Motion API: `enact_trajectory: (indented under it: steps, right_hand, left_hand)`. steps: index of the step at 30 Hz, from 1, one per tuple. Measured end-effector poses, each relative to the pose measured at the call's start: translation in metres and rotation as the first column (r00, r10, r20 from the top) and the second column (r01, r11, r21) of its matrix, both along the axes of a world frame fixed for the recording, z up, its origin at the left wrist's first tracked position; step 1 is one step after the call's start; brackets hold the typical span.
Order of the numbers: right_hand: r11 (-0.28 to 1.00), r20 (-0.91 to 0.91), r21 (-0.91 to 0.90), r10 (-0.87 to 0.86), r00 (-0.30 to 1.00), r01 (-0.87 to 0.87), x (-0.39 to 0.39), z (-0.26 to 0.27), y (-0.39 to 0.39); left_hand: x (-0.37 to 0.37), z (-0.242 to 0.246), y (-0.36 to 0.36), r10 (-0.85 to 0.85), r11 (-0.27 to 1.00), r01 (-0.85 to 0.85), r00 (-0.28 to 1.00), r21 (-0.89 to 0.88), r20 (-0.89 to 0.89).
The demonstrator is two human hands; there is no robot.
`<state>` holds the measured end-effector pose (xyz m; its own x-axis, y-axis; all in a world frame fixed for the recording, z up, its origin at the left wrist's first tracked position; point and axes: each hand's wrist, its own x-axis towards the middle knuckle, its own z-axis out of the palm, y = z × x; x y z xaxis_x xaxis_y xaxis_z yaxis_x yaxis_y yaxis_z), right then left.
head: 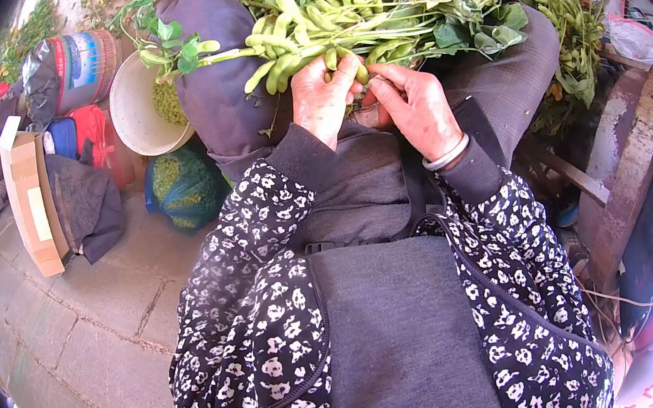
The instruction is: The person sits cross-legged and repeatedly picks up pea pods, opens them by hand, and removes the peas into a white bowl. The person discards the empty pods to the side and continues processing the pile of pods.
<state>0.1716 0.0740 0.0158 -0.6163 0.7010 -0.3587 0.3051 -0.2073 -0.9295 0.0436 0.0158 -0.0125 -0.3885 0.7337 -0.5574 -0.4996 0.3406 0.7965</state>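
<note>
Leafy stalks of green soybean pods lie across the person's lap, over both knees. My left hand has its thumb and fingers closed on a green pod at the near edge of the bunch. Just to its right, my right hand, with a pale bangle at the wrist, has thumb and index finger brought close together beside the pods; what lies between them is too small to tell. A white bucket with shelled green beans inside tilts at the left knee.
Below the bucket sits a blue mesh bag of green pods. A cardboard box, dark cloth and a printed container are farther left. More bean plants and a rusty metal wheel are at the right.
</note>
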Motion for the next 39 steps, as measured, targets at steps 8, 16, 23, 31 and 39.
enact_trajectory:
  steps: [8, 16, 23, 31, 39]
  right_hand:
    - [0.713, -0.216, -0.699, -0.136, 0.967, -0.056, 0.002, -0.008, 0.018]
    - [0.98, -0.079, -0.122, 0.148, 0.986, -0.157, -0.005, -0.007, 0.013]
    - [0.68, -0.173, -0.731, -0.263, 0.949, 0.055, 0.001, -0.006, 0.012]
    - [0.852, 0.067, 0.523, -0.049, 0.997, 0.007, -0.036, 0.013, 0.017]
    - [0.579, 0.073, 0.809, 0.07, 0.995, -0.1, -0.07, 0.017, 0.036]
  left_hand:
    - [-0.027, -0.004, -0.005, -0.203, 0.975, 0.142, 0.881, 0.168, 0.428]
    - [-0.023, 0.008, 0.001, -0.239, 0.968, 0.25, 0.936, -0.011, 0.259]
    - [-0.027, -0.006, -0.007, -0.239, 0.969, 0.195, 0.885, 0.149, 0.4]
    - [-0.031, 0.0, -0.005, -0.146, 0.989, 0.138, 0.896, 0.051, 0.42]
    - [-0.035, -0.009, -0.012, -0.181, 0.983, 0.133, 0.806, 0.126, 0.564]
